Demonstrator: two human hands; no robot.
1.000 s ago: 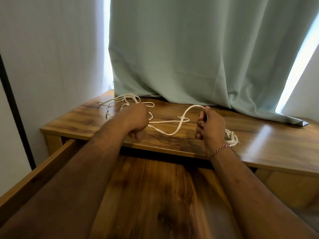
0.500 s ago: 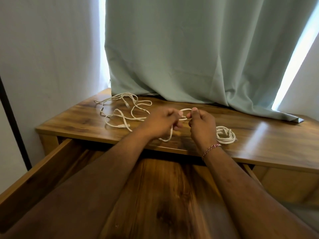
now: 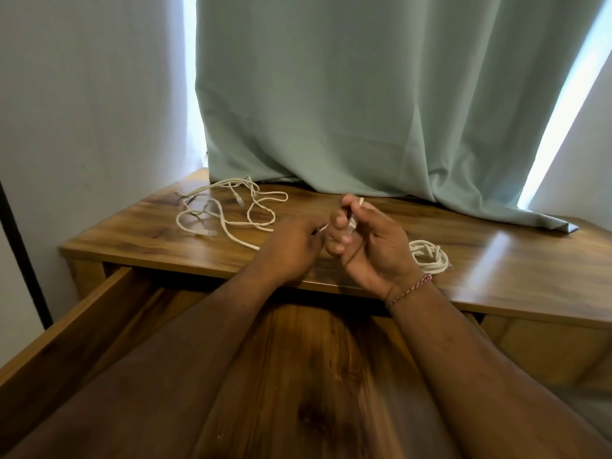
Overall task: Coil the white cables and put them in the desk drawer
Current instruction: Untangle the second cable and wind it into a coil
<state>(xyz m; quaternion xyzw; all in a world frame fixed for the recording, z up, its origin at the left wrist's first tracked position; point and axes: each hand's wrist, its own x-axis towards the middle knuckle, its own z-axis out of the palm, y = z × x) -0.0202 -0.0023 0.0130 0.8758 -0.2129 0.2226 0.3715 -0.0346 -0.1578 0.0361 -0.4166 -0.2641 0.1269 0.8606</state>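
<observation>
Your right hand (image 3: 367, 243) now turned palm-up, fingers curled round the white cable (image 3: 228, 207), your left hand (image 3: 291, 248) pinching its strand close beside, loose tangle unmoved on the bench (image 3: 516, 260), finished coil (image 3: 429, 256) still by your right wrist, drawer (image 3: 66, 329) still open

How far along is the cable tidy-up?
Done: one coiled cable lies on the desk, and the drawer is pulled open with nothing visible inside.
In hand: the right hand holds a few loops of a second cable; the left hand feeds its strand.
Left: the loose cable sprawled on the desk, then moving every coil into the drawer.
</observation>
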